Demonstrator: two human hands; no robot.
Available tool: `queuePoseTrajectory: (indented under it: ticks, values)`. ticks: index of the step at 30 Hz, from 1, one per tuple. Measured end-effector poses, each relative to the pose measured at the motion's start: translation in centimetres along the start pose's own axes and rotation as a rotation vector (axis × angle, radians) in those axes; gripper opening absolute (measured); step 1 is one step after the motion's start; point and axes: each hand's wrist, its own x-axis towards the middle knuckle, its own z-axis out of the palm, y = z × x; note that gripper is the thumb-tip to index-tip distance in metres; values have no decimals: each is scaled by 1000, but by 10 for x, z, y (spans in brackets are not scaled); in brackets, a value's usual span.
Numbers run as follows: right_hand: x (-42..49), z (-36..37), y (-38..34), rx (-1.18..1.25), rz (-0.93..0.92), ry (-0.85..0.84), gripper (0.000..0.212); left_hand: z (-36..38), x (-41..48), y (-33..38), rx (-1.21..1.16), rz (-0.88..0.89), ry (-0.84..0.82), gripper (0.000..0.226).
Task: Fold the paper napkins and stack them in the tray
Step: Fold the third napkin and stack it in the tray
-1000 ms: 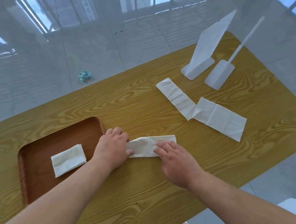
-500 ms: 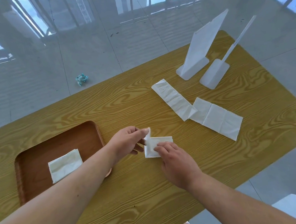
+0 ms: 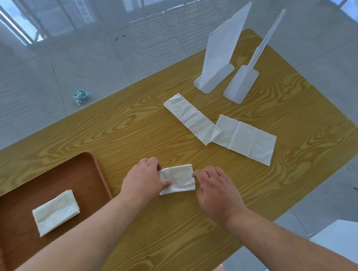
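Nearest to you, both forearms reach in over the front edge of the wood-grain worktop (image 3: 206, 231). Your left hand (image 3: 144, 181) rests on the left end of a folded napkin (image 3: 178, 179), which lies flat on the worktop just right of the tray; the fingers (image 3: 154, 162) are curled together over that end and the thumb presses on top of the paper — whether they pinch the edge cannot be told from this view. Your right hand (image 3: 217, 189) lies palm-down at the napkin's right edge, fingers loosely spread, the fingertips touching the paper's right side without gripping it. To the left, the brown tray (image 3: 85, 174) sits at the worktop's left side and holds one napkin already folded (image 3: 55, 212), lying slightly askew near its middle. Farther out, right of centre, two unfolded napkins lie flat on the worktop: a long narrow strip (image 3: 190, 118) and a wider creased sheet (image 3: 247, 139), the strip's near end overlapping the sheet's left corner. Beyond them, near the far right corner, two white plastic stands (image 3: 241, 82) stand upright side by side — well apart from your hands. On the grey tiled floor (image 3: 91, 63) past the far edge lies a small crumpled blue-green wrapper (image 3: 80, 96).
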Motion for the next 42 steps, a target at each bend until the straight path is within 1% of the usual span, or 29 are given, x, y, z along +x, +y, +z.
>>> queuePoseTrajectory:
  ticks: [2,4,6,7,9,11,12,13,14,15,16,17,19,21,23,24,25,27,30,34,37,42]
  values:
    - [4,0,-1,-14,-38,-59,38,-1,3,1,-18,14,-23,36]
    - [8,0,-5,-13,-39,-60,33,-2,3,0,-44,31,-40,24]
    - [13,-2,-10,20,0,-44,33,-3,3,0,-134,43,-71,18]
    - [15,-3,-12,54,35,-41,38,-4,2,-1,-208,46,-84,17]
    - [21,-5,-16,175,106,-27,58,-9,-1,-2,-347,58,-89,20]
    - [30,-9,-22,375,209,-41,74,-14,-4,-5,-451,79,-85,23]
    - [36,-13,-26,526,286,-73,75,-18,-6,-7,-510,86,-83,26]
    - [42,-16,-31,698,368,-115,69,-22,-9,-10,-575,87,-78,29]
    - [48,-18,-37,866,441,-165,52,-26,-11,-14,-644,82,-72,32]
    - [53,-19,-41,990,497,-206,37,-30,-14,-18,-713,70,-67,36]
    - [56,-20,-46,1051,512,-242,24,-34,-17,-24,-782,45,-62,41]
    - [59,-19,-53,1079,500,-271,19,-38,-20,-31,-851,5,-66,44]
    - [62,-15,-69,1119,476,-314,19,-46,-25,-49,-970,-103,-116,46]
    - [66,-11,-87,1166,471,-345,20,-49,-32,-68,-1030,-182,-165,31]
    - [69,-6,-107,1154,472,-364,17,-50,-40,-91,-1025,-222,-135,11]
    - [70,-2,-117,1115,471,-364,15,-50,-45,-102,-1022,-241,-100,4]
    - [71,1,-126,1067,463,-364,13,-50,-50,-111,-1027,-262,-66,3]
    - [73,9,-145,966,426,-390,13,-50,-59,-132,-1036,-299,-2,14]
    - [77,21,-171,861,378,-448,17,-51,-74,-161,-960,-338,44,26]
    - [86,41,-200,764,326,-497,19,-49,-91,-203,-1005,-381,80,17]
    - [94,55,-219,624,239,-486,23,-47,-100,-230,-951,-423,153,17]
    - [104,71,-252,357,56,-469,31,-46,-112,-273,-784,-486,220,32]
